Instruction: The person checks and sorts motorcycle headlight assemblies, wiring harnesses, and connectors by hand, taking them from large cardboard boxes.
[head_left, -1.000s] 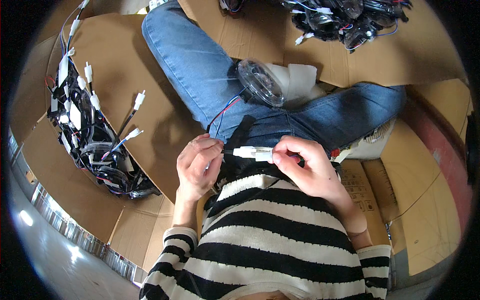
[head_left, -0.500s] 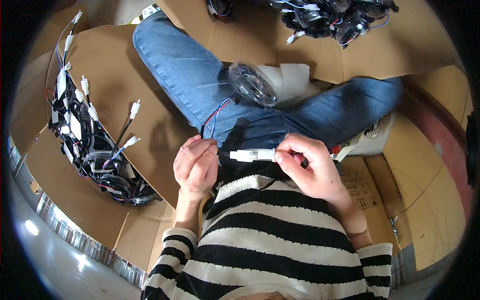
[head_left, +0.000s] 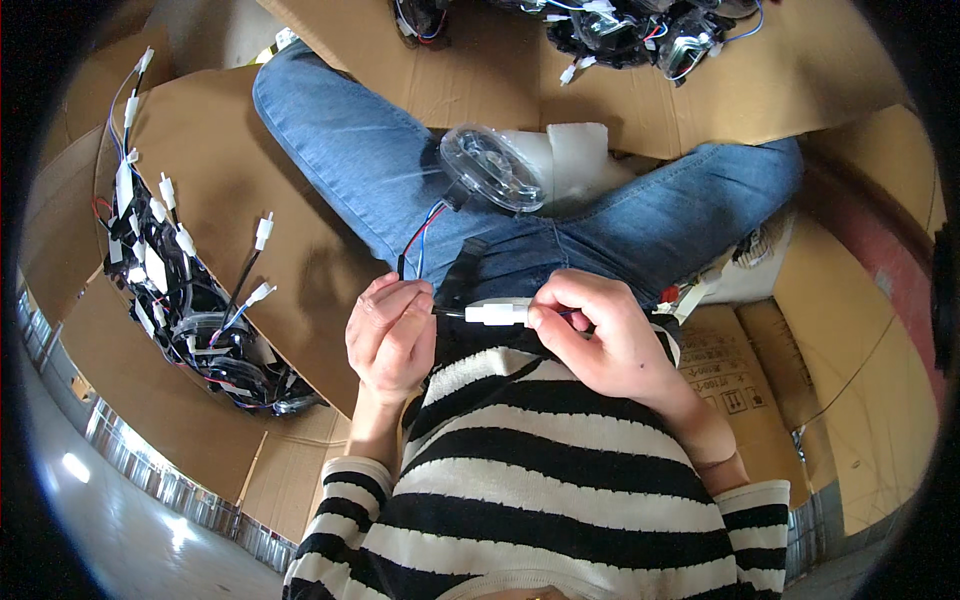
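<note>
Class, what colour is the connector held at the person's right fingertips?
The connector is white; it shows best in the head view.

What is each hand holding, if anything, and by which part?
The right hand grips the white connector by its right end; the left hand pinches the dark cable a little beyond the connector's left end.

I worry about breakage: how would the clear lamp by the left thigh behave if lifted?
The lamp is likely rigid but could crack: it looks glossy and clear. Its thin wires curve, so they'd probably flop.
</note>
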